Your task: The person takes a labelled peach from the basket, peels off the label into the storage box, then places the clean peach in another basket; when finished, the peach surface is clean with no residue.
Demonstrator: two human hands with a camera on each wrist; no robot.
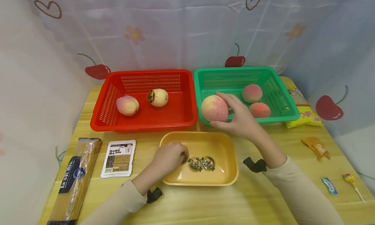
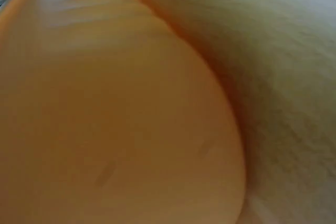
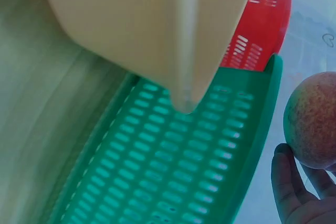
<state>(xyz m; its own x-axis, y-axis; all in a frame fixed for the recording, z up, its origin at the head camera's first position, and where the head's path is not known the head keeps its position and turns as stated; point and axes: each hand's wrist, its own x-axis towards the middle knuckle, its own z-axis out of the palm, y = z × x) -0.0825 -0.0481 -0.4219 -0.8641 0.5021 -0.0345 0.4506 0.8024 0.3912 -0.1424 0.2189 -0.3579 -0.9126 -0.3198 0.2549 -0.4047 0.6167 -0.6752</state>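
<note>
Right hand grips a peach at the front-left corner of the green basket, fingers curled round it. Left hand sits in the yellow tray, fingertips pinching a round sticker; two more stickers lie just beside. Red basket holds two peaches.

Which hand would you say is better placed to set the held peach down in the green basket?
The right hand, probably: it already grips the peach at the green basket front-left rim. The left hand is busy over the stickers in the yellow tray.
</note>
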